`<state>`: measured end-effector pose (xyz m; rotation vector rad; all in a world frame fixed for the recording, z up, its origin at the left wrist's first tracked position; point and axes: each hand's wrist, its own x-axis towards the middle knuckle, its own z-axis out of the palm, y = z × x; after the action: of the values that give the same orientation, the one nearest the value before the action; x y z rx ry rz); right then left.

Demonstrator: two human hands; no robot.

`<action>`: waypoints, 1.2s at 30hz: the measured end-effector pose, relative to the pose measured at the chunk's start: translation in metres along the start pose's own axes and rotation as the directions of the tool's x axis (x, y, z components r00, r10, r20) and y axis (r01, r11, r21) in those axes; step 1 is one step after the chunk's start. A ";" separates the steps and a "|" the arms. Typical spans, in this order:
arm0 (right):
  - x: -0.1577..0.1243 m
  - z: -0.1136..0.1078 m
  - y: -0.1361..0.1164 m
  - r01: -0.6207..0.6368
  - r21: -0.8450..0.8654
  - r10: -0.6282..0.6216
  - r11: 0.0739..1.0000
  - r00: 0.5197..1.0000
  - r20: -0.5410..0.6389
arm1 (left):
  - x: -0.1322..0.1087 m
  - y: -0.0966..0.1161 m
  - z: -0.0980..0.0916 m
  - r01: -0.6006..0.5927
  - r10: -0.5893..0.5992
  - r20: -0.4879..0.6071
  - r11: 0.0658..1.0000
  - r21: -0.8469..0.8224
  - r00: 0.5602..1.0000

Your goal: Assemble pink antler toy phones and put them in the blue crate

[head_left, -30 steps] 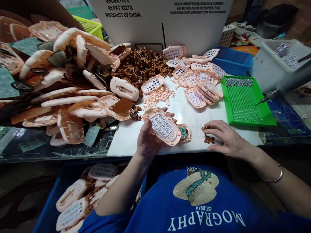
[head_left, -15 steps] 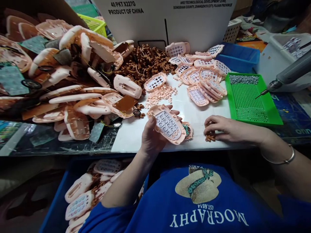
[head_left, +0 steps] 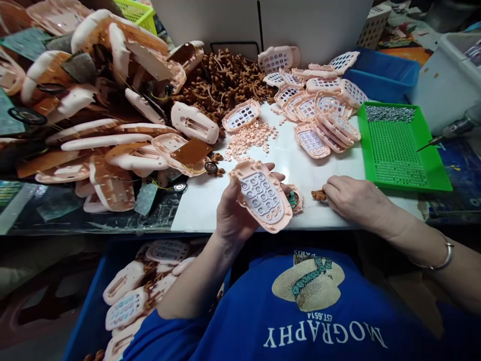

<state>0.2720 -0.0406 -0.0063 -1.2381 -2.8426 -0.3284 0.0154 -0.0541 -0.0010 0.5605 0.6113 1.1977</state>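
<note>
My left hand grips a pink toy-phone shell with a white rubber keypad in it, held face up just above the white table edge. Under the shell lies a second pink part with a small green circuit piece. My right hand rests on the table to the right, fingers curled on a small brown strap piece. The fingertips are partly hidden.
A heap of pink shells and circuit boards fills the left. Brown straps, loose pink rings and stacked keypad fronts lie behind. A green screw tray and a hanging screwdriver are at right. A blue bin sits below.
My left hand has tilted the shell and brought it a little nearer to me. My right hand has slid the brown piece slightly left and closed over it. The camera dipped downward.
</note>
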 end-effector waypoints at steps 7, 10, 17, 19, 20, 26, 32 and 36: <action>0.006 -0.003 -0.007 -0.379 0.919 0.375 0.109 0.872 0.315 | 0.000 -0.011 -0.008 0.020 -0.020 -0.007 0.998 -0.067 1.000; 0.009 -0.001 -0.022 -0.380 0.886 0.256 -0.265 0.858 0.445 | 0.001 -0.010 -0.007 0.009 -0.009 -0.017 0.999 -0.046 1.000; 0.013 0.009 -0.042 -0.289 0.877 0.348 -0.383 0.835 0.427 | 0.001 -0.010 -0.007 0.003 -0.002 -0.057 1.000 0.015 0.998; 0.013 0.009 -0.044 -0.290 0.887 0.365 -0.361 0.831 0.420 | 0.001 -0.010 -0.007 0.003 -0.002 -0.059 1.000 0.024 0.998; 0.012 0.008 -0.044 -0.291 0.890 0.368 -0.351 0.831 0.417 | 0.001 -0.010 -0.006 0.003 -0.002 -0.061 1.000 0.026 0.998; 0.013 0.007 -0.045 -0.306 0.896 0.355 -0.323 0.838 0.415 | 0.000 -0.010 -0.006 -0.006 0.007 -0.046 1.000 0.010 0.999; 0.010 0.007 -0.047 -0.312 0.915 0.330 -0.254 0.862 0.385 | 0.001 -0.010 -0.006 0.016 -0.017 -0.041 1.000 -0.010 0.999; 0.009 0.006 -0.048 -0.308 0.920 0.336 -0.244 0.863 0.378 | 0.001 -0.010 -0.005 0.017 -0.017 -0.056 1.000 -0.003 0.998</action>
<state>0.2319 -0.0647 -0.0203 -1.2320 -1.3923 1.5959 0.0186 -0.0550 -0.0119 0.5201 0.6610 1.2012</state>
